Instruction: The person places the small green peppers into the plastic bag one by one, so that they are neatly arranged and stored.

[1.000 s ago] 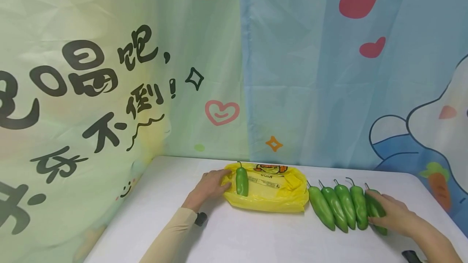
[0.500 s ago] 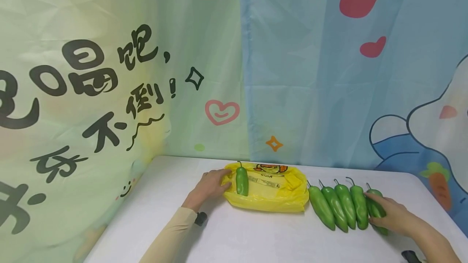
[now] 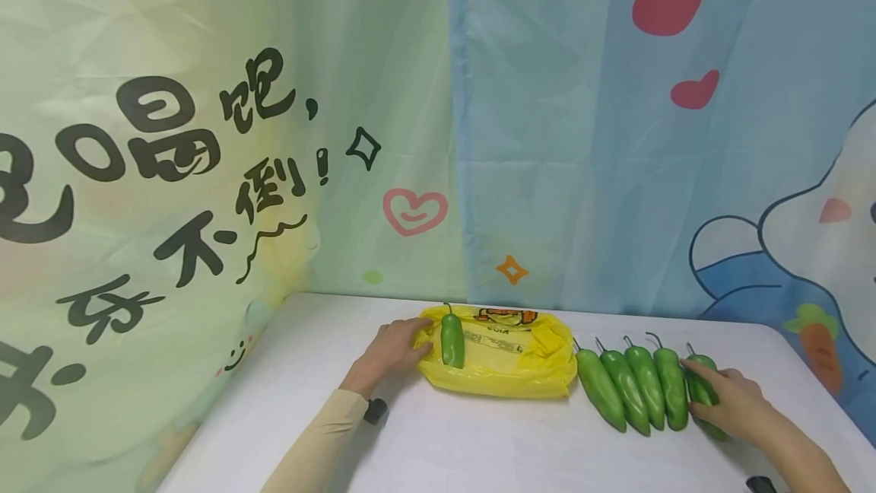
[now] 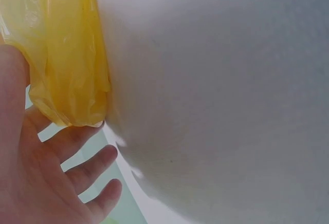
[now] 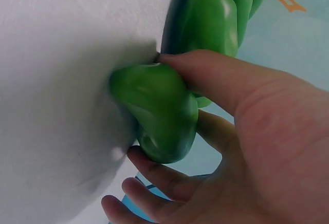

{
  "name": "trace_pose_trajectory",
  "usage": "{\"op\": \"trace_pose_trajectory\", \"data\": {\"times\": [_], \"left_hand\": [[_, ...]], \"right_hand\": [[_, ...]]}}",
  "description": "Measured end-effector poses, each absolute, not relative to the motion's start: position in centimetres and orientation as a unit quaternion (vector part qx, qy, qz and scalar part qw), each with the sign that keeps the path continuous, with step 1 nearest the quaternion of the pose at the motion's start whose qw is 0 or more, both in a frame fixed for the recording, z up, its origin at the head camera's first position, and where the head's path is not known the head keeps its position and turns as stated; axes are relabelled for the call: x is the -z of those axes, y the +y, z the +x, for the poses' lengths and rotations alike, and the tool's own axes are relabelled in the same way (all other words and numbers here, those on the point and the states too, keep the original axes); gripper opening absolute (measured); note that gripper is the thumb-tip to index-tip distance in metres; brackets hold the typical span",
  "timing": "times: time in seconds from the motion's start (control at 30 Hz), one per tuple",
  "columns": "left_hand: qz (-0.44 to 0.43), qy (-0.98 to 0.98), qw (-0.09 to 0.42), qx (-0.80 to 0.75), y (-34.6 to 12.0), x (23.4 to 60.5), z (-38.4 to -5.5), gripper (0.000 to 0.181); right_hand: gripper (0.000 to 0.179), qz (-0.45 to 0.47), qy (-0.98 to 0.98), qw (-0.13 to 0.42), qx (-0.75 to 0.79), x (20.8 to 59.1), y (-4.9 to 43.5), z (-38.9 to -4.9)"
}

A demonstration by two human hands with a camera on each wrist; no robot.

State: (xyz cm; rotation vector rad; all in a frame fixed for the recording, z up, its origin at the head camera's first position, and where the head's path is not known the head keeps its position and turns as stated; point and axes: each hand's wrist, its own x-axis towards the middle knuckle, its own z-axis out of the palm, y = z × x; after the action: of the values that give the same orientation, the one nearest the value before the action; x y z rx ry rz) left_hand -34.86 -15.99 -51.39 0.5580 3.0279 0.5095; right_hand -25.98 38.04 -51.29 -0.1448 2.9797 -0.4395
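Note:
In the head view, a yellow plastic bag lies flat with one green pepper on its left part, stem pointing away. My left hand holds the bag's left end. The left wrist view shows the thumb and fingers around the bag's edge, the other fingers spread. To the right of the bag, several green peppers lie side by side in a slanted row. My right hand grips the rightmost green pepper between thumb and fingers. It lies on the table beside the row, partly hidden by the hand.
Everything lies on a white table. A printed curtain hangs behind the table's far edge, and another printed sheet borders its left side. Dark wrist devices show near both wrists.
The rightmost pepper's stem end has shifted slightly right, with a small gap between it and its neighbour. The right hand stays around it. The left hand and the bag keep their places.

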Motion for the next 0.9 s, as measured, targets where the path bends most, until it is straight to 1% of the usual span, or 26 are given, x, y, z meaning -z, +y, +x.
{"op": "trace_pose_trajectory", "data": {"times": [0.13,0.47,0.9], "left_hand": [[0.175,0.971,0.014,-0.163,-15.91,51.27,-34.75,0.052],[0.175,0.972,0.013,-0.158,-15.87,51.17,-34.72,0.052],[0.177,0.972,0.011,-0.152,-15.81,51.25,-34.82,0.051]], "right_hand": [[0.077,-0.034,0.986,0.073,0.147,51.4,37.95,-25.95],[0.078,-0.021,0.986,0.074,0.147,51.34,38.03,-25.84],[0.078,-0.024,0.984,0.075,0.157,50.52,37.92,-25.62]]}}
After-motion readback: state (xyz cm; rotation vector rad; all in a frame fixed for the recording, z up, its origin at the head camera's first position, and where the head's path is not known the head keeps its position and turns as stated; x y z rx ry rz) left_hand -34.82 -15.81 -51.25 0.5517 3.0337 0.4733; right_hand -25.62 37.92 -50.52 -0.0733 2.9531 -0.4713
